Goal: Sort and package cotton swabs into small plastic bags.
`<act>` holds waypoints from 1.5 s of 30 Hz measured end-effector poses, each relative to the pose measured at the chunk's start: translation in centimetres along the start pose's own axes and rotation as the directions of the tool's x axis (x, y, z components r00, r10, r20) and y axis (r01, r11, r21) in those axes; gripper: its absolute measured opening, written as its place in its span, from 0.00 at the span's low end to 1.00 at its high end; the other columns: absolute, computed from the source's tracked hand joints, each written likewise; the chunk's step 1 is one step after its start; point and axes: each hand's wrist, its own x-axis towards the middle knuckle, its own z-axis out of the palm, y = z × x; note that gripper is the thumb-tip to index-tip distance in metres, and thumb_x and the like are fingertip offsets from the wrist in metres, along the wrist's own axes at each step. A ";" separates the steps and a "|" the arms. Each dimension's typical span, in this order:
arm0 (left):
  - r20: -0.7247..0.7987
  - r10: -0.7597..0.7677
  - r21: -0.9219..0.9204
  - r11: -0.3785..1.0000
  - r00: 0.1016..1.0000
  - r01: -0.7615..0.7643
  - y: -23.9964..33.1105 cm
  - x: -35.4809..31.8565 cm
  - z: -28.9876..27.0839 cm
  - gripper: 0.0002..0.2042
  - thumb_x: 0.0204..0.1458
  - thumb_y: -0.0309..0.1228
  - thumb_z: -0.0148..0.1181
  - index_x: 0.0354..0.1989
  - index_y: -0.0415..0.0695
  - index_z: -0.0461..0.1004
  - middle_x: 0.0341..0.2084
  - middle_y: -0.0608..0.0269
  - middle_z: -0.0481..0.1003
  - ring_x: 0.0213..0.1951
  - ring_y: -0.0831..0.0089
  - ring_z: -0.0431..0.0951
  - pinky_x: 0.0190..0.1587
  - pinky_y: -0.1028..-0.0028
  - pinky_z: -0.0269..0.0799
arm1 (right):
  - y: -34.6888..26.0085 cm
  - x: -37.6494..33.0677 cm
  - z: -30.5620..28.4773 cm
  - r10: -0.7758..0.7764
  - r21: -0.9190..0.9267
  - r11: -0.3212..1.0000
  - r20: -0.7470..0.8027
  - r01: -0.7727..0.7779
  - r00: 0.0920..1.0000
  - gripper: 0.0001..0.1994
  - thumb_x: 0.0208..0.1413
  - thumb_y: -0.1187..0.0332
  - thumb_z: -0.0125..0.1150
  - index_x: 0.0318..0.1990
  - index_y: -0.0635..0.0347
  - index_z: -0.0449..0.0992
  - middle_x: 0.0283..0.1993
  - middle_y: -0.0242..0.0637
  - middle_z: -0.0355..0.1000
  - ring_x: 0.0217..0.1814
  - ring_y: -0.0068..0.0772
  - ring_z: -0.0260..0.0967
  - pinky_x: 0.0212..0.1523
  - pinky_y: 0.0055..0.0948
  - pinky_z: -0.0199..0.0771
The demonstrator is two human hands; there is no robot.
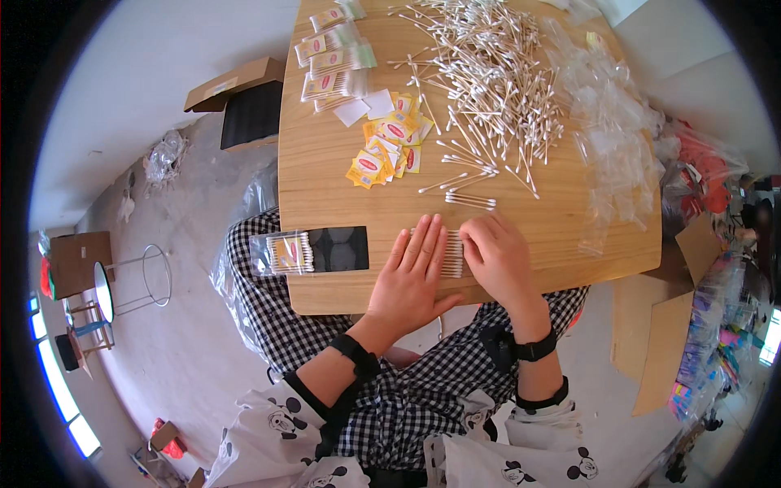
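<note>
On the pale wooden bench (325, 175), the left hand (411, 272) and right hand (498, 256) lie flat with fingers spread, gripping nothing, pressing a row of cotton swabs (452, 254) near the front edge. A loose swab heap (488, 77), yellow labels (386, 146), clear bags (610, 130) and a black tray (338, 248) share the surface above a grey concrete floor (179, 325) with a cardboard box (232, 85).

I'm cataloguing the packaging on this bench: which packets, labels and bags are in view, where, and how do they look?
Filled packets: table's far left, clear sleeves with yellow-red labels.
Loose labels: centre-left pile, small yellow cards with red ovals.
Blank cards: beside them, white.
Empty bags: right side, clear heap.
Packed sleeve: near left edge, on a black tray.
</note>
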 end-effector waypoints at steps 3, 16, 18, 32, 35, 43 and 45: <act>-0.010 -0.003 -0.006 1.000 1.000 0.003 0.0 0.0 -0.1 0.49 0.56 0.65 0.46 0.70 0.28 0.51 0.72 0.42 0.49 0.75 0.54 0.45 0.74 0.58 0.40 | 0.0 0.7 -0.6 -0.120 -0.130 0.982 0.104 0.133 0.987 0.07 0.46 0.76 0.60 0.35 0.59 0.72 0.31 0.36 0.70 0.41 0.41 0.70 0.43 0.38 0.73; -0.035 0.016 -0.014 1.000 0.999 -0.016 -0.2 0.0 0.2 0.48 0.55 0.63 0.50 0.68 0.28 0.54 0.71 0.40 0.51 0.74 0.51 0.45 0.74 0.56 0.40 | -2.7 1.9 0.2 -0.198 -0.511 0.797 0.283 0.322 0.939 0.06 0.47 0.69 0.59 0.32 0.58 0.71 0.27 0.34 0.72 0.39 0.35 0.72 0.42 0.34 0.73; -0.038 0.002 -0.008 1.000 0.999 -0.002 -0.1 -0.1 0.1 0.47 0.57 0.63 0.47 0.69 0.28 0.52 0.71 0.44 0.52 0.74 0.54 0.46 0.74 0.58 0.41 | -2.5 1.5 0.4 -0.194 -0.534 0.789 0.251 0.303 0.948 0.05 0.47 0.69 0.59 0.31 0.57 0.70 0.26 0.34 0.72 0.38 0.35 0.72 0.41 0.34 0.73; -0.200 -0.003 -0.193 0.981 0.980 -0.036 -0.7 -1.2 1.0 0.49 0.49 0.54 0.65 0.71 0.33 0.49 0.71 0.44 0.53 0.73 0.53 0.49 0.73 0.51 0.45 | 2.0 -12.3 -12.3 0.527 -0.355 0.761 -0.148 -0.542 0.837 0.06 0.51 0.78 0.59 0.37 0.63 0.74 0.40 0.47 0.74 0.44 0.51 0.72 0.44 0.43 0.71; -0.189 0.009 -0.184 0.982 0.982 -0.044 -0.3 -0.8 0.4 0.49 0.49 0.54 0.64 0.71 0.33 0.50 0.71 0.44 0.52 0.74 0.53 0.48 0.73 0.51 0.44 | 4.2 -19.1 -15.5 0.750 -0.358 0.539 -0.207 -0.762 0.628 0.05 0.54 0.78 0.59 0.38 0.65 0.73 0.35 0.46 0.74 0.38 0.45 0.74 0.42 0.37 0.73; -0.031 -0.010 -0.063 0.998 0.999 0.008 -0.2 -0.3 0.5 0.49 0.53 0.60 0.56 0.71 0.31 0.49 0.73 0.44 0.48 0.75 0.54 0.43 0.75 0.55 0.38 | 5.9 -24.0 -16.1 0.850 -0.408 0.333 -0.260 -0.850 0.458 0.08 0.56 0.78 0.58 0.44 0.63 0.76 0.37 0.45 0.77 0.38 0.40 0.76 0.42 0.34 0.75; -0.024 -0.008 -0.048 0.999 1.000 0.007 -0.1 -0.2 0.4 0.49 0.54 0.61 0.54 0.71 0.31 0.48 0.73 0.44 0.47 0.75 0.54 0.43 0.75 0.55 0.38 | 4.9 -21.8 -14.6 0.729 -0.446 0.431 -0.340 -0.785 0.594 0.10 0.57 0.79 0.57 0.45 0.62 0.77 0.43 0.44 0.76 0.44 0.40 0.75 0.45 0.34 0.74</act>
